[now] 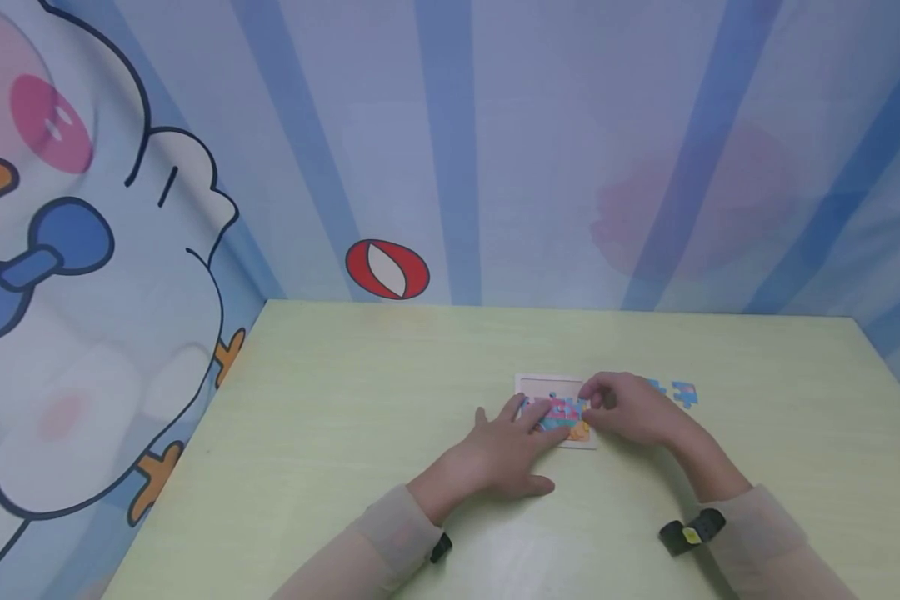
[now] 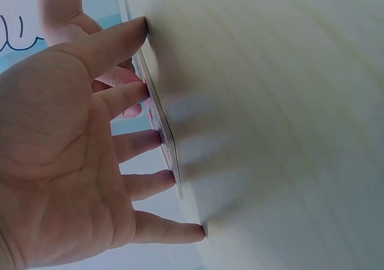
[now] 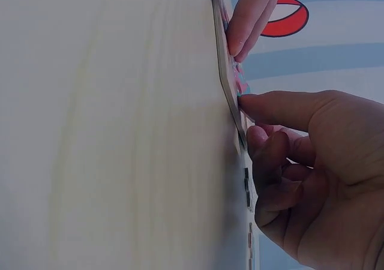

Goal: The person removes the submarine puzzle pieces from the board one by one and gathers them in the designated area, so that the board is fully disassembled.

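A small jigsaw puzzle in a pale frame (image 1: 551, 385) lies on the table, with pink, blue and orange pieces in its lower part. Over its left side my left hand (image 1: 508, 454) is spread palm down; several fingertips touch the puzzle, while the thumb and little finger reach beyond it. At the puzzle's right edge, my right hand (image 1: 637, 410) pinches a pink and teal puzzle piece (image 3: 242, 83) with thumb and index finger, the other fingers curled. The index fingertip is partly hidden in the right wrist view. Loose puzzle pieces (image 1: 685, 392) lie behind the right hand.
The light wooden table (image 1: 330, 417) reaches back to a blue striped backdrop (image 1: 532, 150) with a red and white ball printed on it. A printed bird (image 1: 105, 358) covers the left side. A dark band (image 1: 692, 533) sits at the right sleeve.
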Action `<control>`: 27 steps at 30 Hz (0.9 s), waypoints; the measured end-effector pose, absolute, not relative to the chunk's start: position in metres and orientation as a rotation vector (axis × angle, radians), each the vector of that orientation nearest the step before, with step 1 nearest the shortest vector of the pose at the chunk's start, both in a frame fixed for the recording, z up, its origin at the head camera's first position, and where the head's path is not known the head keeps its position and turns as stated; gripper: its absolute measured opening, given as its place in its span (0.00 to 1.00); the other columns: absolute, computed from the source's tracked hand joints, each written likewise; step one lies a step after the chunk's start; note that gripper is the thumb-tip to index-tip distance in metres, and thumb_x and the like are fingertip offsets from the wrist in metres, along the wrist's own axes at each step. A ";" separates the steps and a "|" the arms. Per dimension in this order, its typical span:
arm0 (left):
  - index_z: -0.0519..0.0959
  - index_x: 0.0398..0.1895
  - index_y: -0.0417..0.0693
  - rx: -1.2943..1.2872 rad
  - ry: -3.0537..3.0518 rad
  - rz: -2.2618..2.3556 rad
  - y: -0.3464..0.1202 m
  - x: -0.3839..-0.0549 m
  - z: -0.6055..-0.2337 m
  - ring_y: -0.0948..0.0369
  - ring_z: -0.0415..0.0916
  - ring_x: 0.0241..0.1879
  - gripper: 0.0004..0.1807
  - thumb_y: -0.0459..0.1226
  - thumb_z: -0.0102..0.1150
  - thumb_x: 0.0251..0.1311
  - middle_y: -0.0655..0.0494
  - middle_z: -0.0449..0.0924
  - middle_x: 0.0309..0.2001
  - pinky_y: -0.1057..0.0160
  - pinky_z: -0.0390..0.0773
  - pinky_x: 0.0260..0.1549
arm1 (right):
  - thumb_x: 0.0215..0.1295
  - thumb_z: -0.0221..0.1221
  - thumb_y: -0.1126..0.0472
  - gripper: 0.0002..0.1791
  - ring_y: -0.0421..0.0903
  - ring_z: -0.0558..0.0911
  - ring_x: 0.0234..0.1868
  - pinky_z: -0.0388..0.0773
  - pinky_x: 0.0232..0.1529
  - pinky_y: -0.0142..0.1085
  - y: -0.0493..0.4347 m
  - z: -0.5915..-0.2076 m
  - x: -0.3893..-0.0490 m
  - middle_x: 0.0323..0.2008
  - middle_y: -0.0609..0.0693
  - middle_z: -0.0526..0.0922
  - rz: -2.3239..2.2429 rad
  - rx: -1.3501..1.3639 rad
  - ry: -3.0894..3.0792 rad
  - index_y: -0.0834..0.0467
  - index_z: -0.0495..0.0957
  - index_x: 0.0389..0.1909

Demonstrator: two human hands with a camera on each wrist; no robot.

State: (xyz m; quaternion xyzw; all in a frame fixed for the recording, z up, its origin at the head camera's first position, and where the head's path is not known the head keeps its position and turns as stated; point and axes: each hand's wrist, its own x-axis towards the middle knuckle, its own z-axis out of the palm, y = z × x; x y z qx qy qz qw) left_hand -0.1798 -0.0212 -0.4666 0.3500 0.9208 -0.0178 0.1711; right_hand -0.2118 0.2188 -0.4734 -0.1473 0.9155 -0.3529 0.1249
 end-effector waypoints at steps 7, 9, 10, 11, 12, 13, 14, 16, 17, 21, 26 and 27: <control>0.56 0.83 0.75 0.995 2.614 -0.047 -0.021 -0.180 -0.467 0.46 0.42 0.81 0.42 0.64 0.58 0.68 0.58 0.43 0.84 0.26 0.63 0.63 | 0.69 0.65 0.61 0.07 0.46 0.78 0.38 0.74 0.42 0.44 0.222 -0.476 -0.213 0.36 0.47 0.82 -1.041 -0.446 2.686 0.57 0.83 0.45; 0.56 0.83 0.75 0.994 2.612 -0.042 -0.021 -0.180 -0.466 0.46 0.42 0.81 0.42 0.64 0.58 0.68 0.58 0.43 0.84 0.26 0.63 0.63 | 0.69 0.64 0.61 0.06 0.46 0.78 0.38 0.75 0.43 0.44 0.222 -0.476 -0.213 0.37 0.47 0.82 -1.042 -0.442 2.694 0.56 0.83 0.44; 0.56 0.83 0.75 0.993 2.612 -0.041 -0.021 -0.180 -0.466 0.46 0.42 0.81 0.42 0.64 0.58 0.68 0.58 0.43 0.84 0.26 0.63 0.63 | 0.69 0.64 0.61 0.06 0.46 0.78 0.38 0.75 0.43 0.44 0.222 -0.476 -0.214 0.37 0.47 0.83 -1.044 -0.440 2.697 0.56 0.83 0.44; 0.56 0.83 0.75 0.993 2.611 -0.040 -0.021 -0.180 -0.466 0.46 0.42 0.81 0.42 0.64 0.58 0.68 0.58 0.43 0.84 0.26 0.63 0.63 | 0.69 0.64 0.61 0.06 0.46 0.79 0.38 0.75 0.43 0.44 0.222 -0.476 -0.214 0.37 0.47 0.83 -1.045 -0.436 2.700 0.56 0.83 0.44; 0.56 0.83 0.75 0.991 2.610 -0.040 -0.021 -0.180 -0.466 0.46 0.42 0.81 0.42 0.64 0.58 0.68 0.58 0.43 0.84 0.26 0.63 0.63 | 0.69 0.64 0.61 0.06 0.46 0.79 0.38 0.75 0.43 0.44 0.222 -0.476 -0.214 0.37 0.47 0.83 -1.047 -0.432 2.702 0.56 0.83 0.44; 0.56 0.83 0.75 0.990 2.609 -0.042 -0.021 -0.180 -0.466 0.46 0.42 0.81 0.42 0.64 0.58 0.68 0.58 0.43 0.84 0.26 0.63 0.63 | 0.69 0.64 0.61 0.05 0.46 0.79 0.38 0.75 0.43 0.44 0.221 -0.475 -0.214 0.37 0.47 0.83 -1.048 -0.427 2.705 0.56 0.84 0.43; 0.56 0.83 0.75 0.990 2.609 -0.044 -0.021 -0.179 -0.466 0.46 0.42 0.81 0.42 0.64 0.58 0.68 0.58 0.43 0.84 0.27 0.63 0.63 | 0.69 0.64 0.61 0.05 0.46 0.79 0.38 0.75 0.43 0.44 0.221 -0.476 -0.214 0.37 0.47 0.84 -1.052 -0.422 2.706 0.56 0.84 0.43; 0.56 0.83 0.75 0.989 2.610 -0.049 -0.021 -0.179 -0.466 0.46 0.42 0.81 0.42 0.64 0.58 0.68 0.58 0.43 0.84 0.27 0.63 0.63 | 0.69 0.64 0.62 0.05 0.46 0.79 0.37 0.75 0.42 0.44 0.221 -0.476 -0.214 0.37 0.47 0.84 -1.054 -0.411 2.711 0.56 0.84 0.43; 0.56 0.83 0.75 0.988 2.610 -0.050 -0.021 -0.179 -0.466 0.46 0.42 0.81 0.42 0.64 0.57 0.68 0.59 0.43 0.84 0.27 0.63 0.63 | 0.69 0.64 0.62 0.05 0.46 0.79 0.37 0.75 0.42 0.44 0.221 -0.476 -0.214 0.37 0.47 0.84 -1.055 -0.404 2.712 0.55 0.84 0.43; 0.56 0.83 0.75 0.992 2.614 -0.052 -0.021 -0.179 -0.467 0.46 0.42 0.81 0.42 0.64 0.57 0.68 0.59 0.43 0.84 0.27 0.63 0.63 | 0.69 0.64 0.62 0.04 0.47 0.78 0.36 0.75 0.41 0.43 0.221 -0.476 -0.213 0.38 0.48 0.84 -1.061 -0.377 2.720 0.55 0.84 0.43; 0.56 0.82 0.75 0.997 2.621 -0.047 -0.021 -0.179 -0.468 0.46 0.43 0.81 0.42 0.64 0.58 0.68 0.59 0.43 0.84 0.27 0.63 0.63 | 0.70 0.65 0.61 0.04 0.47 0.78 0.37 0.76 0.40 0.42 0.221 -0.475 -0.211 0.39 0.48 0.85 -1.068 -0.351 2.739 0.55 0.85 0.42; 0.56 0.82 0.75 0.997 2.622 -0.045 -0.021 -0.179 -0.468 0.46 0.43 0.81 0.42 0.64 0.58 0.68 0.59 0.43 0.84 0.27 0.63 0.63 | 0.70 0.65 0.61 0.04 0.48 0.78 0.37 0.76 0.39 0.42 0.221 -0.474 -0.211 0.39 0.48 0.85 -1.069 -0.340 2.743 0.55 0.86 0.42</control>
